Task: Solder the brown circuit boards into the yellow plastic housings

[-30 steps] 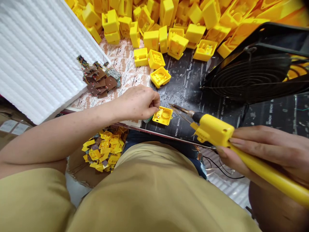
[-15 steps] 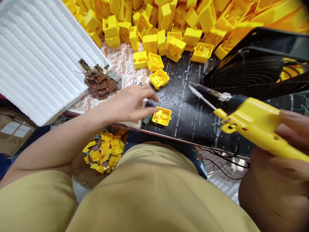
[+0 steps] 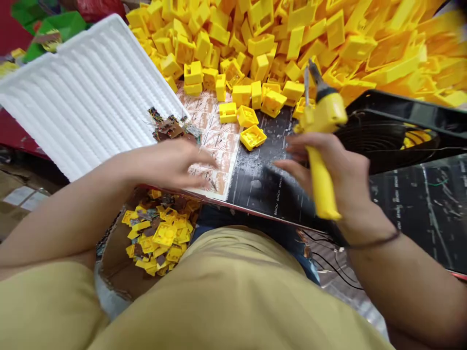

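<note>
My right hand [image 3: 328,165] is wrapped round a yellow soldering gun [image 3: 323,160], its dark tip pointing up toward the heaped yellow housings. Over the table edge is my left hand [image 3: 182,163], blurred, fingers apart and pointing right, with nothing seen in it. Just beyond it sit brown circuit boards with wires [image 3: 170,129]. Between the hands and farther back, an open yellow housing [image 3: 253,137] rests on the black mat [image 3: 262,180]. Below the table edge, a cardboard box [image 3: 113,265] holds yellow parts.
A large pile of yellow housings [image 3: 260,43] covers the back of the table. A black fan [image 3: 397,131] stands at the right. White ribbed foam [image 3: 98,97] lies at the left, with green bins [image 3: 63,26] behind. Black cables [image 3: 337,270] hang below the edge.
The right hand has moved left and upward, turning the soldering gun upright. My left hand has drawn back left. The small housing near the table edge is gone from there; another yellow piece shows in the box.
</note>
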`<state>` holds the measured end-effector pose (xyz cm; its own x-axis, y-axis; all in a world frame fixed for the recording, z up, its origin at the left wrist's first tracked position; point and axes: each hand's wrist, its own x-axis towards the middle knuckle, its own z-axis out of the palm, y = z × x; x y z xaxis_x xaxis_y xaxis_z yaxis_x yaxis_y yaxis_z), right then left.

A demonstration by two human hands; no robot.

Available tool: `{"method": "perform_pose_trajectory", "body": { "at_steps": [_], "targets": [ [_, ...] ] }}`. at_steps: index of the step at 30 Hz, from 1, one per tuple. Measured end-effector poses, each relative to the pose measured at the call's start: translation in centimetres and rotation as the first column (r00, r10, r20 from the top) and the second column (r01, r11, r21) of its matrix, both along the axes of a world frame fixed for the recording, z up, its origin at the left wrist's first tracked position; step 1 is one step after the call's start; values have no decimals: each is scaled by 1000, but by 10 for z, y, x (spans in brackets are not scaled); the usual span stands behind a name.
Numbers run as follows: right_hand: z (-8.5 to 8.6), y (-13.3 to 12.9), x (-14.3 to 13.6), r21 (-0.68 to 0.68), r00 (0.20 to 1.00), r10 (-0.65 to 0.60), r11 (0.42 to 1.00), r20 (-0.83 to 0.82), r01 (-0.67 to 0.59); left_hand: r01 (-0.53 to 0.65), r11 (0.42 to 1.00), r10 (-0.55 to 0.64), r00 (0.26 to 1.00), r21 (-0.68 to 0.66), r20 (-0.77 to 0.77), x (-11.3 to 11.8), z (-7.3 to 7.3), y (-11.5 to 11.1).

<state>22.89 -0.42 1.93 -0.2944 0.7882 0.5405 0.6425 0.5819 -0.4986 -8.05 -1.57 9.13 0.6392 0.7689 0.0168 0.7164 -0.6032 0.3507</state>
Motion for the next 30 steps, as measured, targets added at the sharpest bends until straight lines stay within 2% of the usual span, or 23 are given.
{"method": "perform_pose_trajectory", "body": {
  "at_steps": [2, 5, 7, 9, 11, 14, 17, 19, 21, 22, 25, 28, 30],
  "targets": [
    [-9, 27, -23, -64, 989, -53, 996, 135, 62, -47, 999, 47, 998, 20, -33, 20, -4, 13],
    [-20, 54, -46, -113, 965, -81, 987, 249, 112, -120, 990, 128, 985, 78, -118, 61, -21, 46],
    [-22, 55, -44, -120, 950, -71, 986, 303, 112, -168, 977, 192, 960, 129, -204, 80, -30, 64],
    [-18, 40, -31, -100, 941, -33, 992, 336, 70, -191, 969, 226, 942, 157, -247, 87, -35, 70],
    [-12, 16, -13, -58, 932, 13, 998, 362, 8, -152, 973, 199, 935, 176, -294, 84, -38, 57],
    [-8, -21, 12, 65, 927, 41, 995, 374, -70, -4, 984, 78, 905, 176, -418, 81, -47, 14],
    [-9, -38, 25, 195, 886, 33, 971, 463, -138, 38, 988, 21, 929, 151, -371, 85, -58, -21],
    [-13, -37, 28, 192, 878, 103, 958, 467, -215, 30, 989, 13, 958, 144, -287, 86, -60, -28],
    [-19, -31, 28, 159, 883, 198, 944, 426, -288, -27, 988, 66, 964, 151, -257, 79, -55, -21],
    [-23, -27, 27, 153, 886, 228, 938, 403, -311, -85, 982, 129, 954, 169, -269, 72, -51, -13],
    [-34, -19, 23, 176, 911, 204, 944, 358, -280, -278, 921, 362, 869, 273, -337, 41, -38, 25],
    [-39, -18, 17, 198, 941, 127, 960, 313, -195, -289, 905, 399, 830, 311, -391, 4, -40, 64],
    [-39, -20, 15, 188, 954, 124, 966, 273, -179, -298, 901, 396, 859, 314, -324, -18, -50, 83]
  ]
}}
